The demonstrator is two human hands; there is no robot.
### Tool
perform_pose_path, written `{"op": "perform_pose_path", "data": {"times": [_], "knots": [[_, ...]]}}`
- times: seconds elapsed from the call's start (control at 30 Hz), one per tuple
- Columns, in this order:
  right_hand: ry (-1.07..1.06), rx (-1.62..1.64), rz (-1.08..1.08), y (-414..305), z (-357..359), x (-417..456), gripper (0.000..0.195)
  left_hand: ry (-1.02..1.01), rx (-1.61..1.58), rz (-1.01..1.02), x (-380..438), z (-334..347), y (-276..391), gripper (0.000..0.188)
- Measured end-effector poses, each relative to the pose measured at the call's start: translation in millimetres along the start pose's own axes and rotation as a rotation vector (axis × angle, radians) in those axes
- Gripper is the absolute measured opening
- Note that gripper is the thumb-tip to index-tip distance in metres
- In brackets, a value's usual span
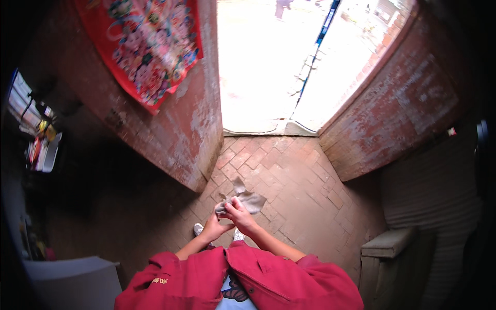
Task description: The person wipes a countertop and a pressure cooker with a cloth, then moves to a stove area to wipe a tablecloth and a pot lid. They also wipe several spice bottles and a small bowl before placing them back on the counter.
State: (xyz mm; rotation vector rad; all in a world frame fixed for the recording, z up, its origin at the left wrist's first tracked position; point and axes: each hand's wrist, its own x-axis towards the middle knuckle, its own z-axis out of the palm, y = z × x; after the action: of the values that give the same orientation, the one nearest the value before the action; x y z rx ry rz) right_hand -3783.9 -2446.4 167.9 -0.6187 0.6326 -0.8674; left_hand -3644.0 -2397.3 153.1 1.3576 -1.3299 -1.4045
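A crumpled grey cloth (252, 202) is bunched in front of my body, above the brick floor. My right hand (239, 215) pinches it from above, its thumb and fingers closed on the fabric. Part of the cloth is gathered inside my left hand (214, 224), whose thumb points across towards my right wrist. Loose flaps of the fabric stick out forward and to the right. My fingers hide the rest of the cloth.
Two worn wooden door leaves (186, 147) (383, 116) flank a bright doorway with a low threshold (271, 133). A red floral poster (151, 50) hangs on the left leaf. Wooden furniture (387, 244) stands at right, a pale-topped surface (73, 269) at lower left.
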Motion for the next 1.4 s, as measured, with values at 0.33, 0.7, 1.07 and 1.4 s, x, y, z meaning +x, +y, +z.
{"op": "perform_pose_path", "data": {"times": [0.33, 0.7, 1.07, 1.4], "knots": [[-0.310, -0.327, 0.097, 44.4, 113.1, 17.7, 0.018, 0.677, 0.471, 0.136, -95.4, -100.0, -25.3, 0.027], [-0.495, -0.647, 0.056, 192.7, 340.2, 44.6, 0.021, 1.069, 0.070, 0.090, -269.6, -286.5, -99.0, 0.024], [-0.712, 0.094, 0.901, 483.6, 418.0, 115.4, 0.058, 0.976, 0.250, -0.021, -373.8, -434.1, -78.8, 0.055], [-0.642, 0.028, 1.168, 602.3, 682.1, 240.3, 0.051, 1.237, -1.286, 0.422, -416.5, -716.4, -174.7, 0.041]]}}
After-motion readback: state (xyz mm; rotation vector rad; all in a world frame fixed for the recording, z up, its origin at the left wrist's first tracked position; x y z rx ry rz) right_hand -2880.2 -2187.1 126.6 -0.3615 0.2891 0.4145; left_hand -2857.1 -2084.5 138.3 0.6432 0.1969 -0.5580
